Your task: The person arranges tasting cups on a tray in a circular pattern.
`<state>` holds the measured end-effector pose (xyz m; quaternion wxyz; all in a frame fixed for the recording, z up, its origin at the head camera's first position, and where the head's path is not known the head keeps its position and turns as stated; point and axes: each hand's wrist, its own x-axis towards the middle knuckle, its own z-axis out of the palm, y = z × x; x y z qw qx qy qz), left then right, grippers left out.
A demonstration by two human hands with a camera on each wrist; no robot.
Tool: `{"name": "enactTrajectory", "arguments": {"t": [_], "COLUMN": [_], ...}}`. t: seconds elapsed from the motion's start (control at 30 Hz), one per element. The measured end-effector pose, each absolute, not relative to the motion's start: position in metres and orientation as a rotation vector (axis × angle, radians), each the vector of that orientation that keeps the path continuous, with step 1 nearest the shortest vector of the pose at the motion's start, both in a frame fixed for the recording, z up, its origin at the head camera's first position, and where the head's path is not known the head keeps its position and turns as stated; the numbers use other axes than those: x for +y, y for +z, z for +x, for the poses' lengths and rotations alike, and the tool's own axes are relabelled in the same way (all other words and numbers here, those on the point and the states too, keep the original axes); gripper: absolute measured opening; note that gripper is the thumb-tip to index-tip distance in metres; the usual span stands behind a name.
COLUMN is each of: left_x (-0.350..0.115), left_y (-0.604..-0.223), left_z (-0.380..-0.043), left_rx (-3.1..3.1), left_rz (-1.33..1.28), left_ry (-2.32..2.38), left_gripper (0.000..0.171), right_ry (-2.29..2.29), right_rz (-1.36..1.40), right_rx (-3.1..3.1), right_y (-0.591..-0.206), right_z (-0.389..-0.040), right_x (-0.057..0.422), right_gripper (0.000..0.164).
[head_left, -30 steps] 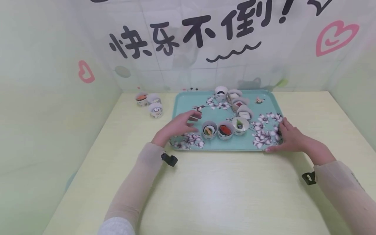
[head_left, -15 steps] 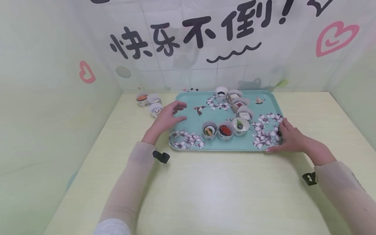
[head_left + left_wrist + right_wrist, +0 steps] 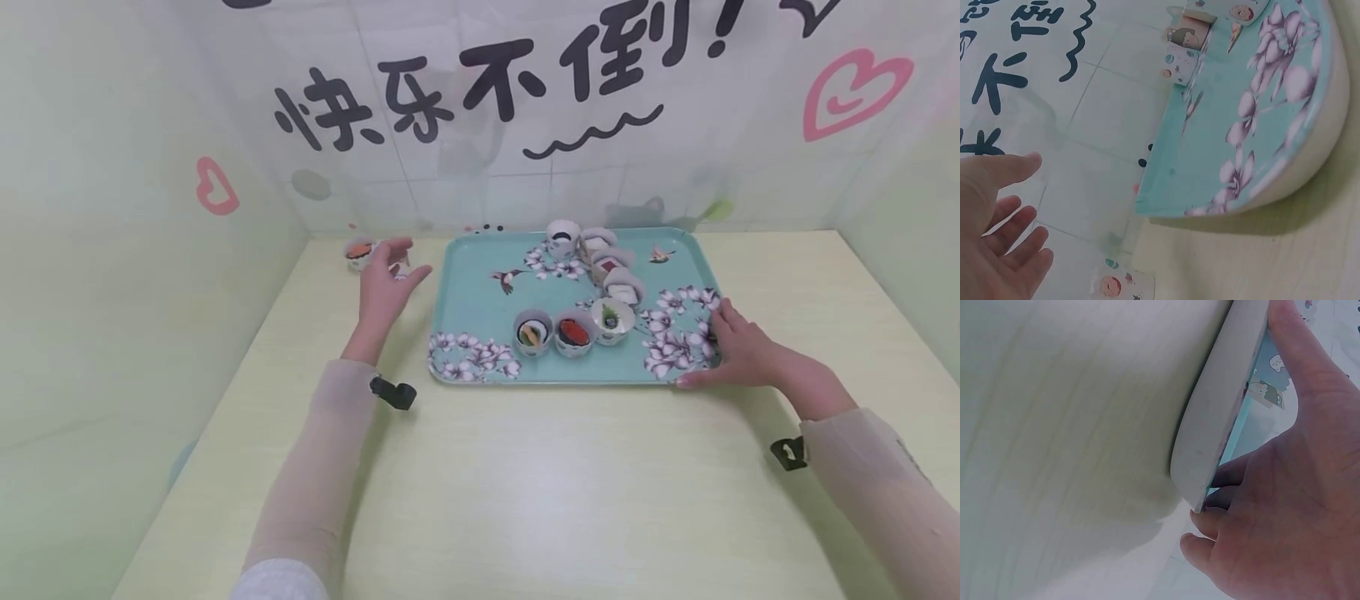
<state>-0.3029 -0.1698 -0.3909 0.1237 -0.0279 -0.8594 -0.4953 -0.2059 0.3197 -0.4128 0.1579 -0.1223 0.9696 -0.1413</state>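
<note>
My left hand (image 3: 384, 287) hovers over a few small paper cups at the table's back left, its thumb and fingers spread with nothing between them. One cup with an orange-topped sushi piece (image 3: 358, 252) shows beside it; the other cups there are mostly hidden. In the left wrist view a patterned paper cup (image 3: 1124, 285) stands below the fingers. My right hand (image 3: 750, 352) rests on the near right corner of a turquoise flowered tray (image 3: 480, 304), thumb along the front rim and fingers at the right rim.
On the tray, several paper cups stand in a bent line. Among them are a cup with a sushi roll (image 3: 533, 335), one with a red-topped piece (image 3: 573, 335) and one with a green leaf (image 3: 612, 320). A printed sheet (image 3: 450, 200) hangs behind the table.
My left hand has moved left from above the tray, beside the front cups, to the cups at the back left. The right hand stays at the tray corner.
</note>
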Motion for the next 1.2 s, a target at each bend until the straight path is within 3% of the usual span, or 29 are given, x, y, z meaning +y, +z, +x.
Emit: {"name": "enactTrajectory", "arguments": {"t": [0.83,1.2], "left_x": [-0.204,-0.202], "left_y": [-0.420,-0.428], "left_z": [-0.321,-0.326], "left_rx": [-2.540,-2.581], "left_rz": [0.288,0.324], "left_ry": [-1.483,-1.458], "left_gripper": [0.073,0.067], "right_ry": [-0.405,-0.391], "right_rz": [-0.321,-0.335], "right_rx": [2.768,2.773], "right_y": [-0.414,-0.414], "right_z": [-0.207,-0.207], "right_x": [0.319,0.320], "right_gripper": [0.133,0.133]}}
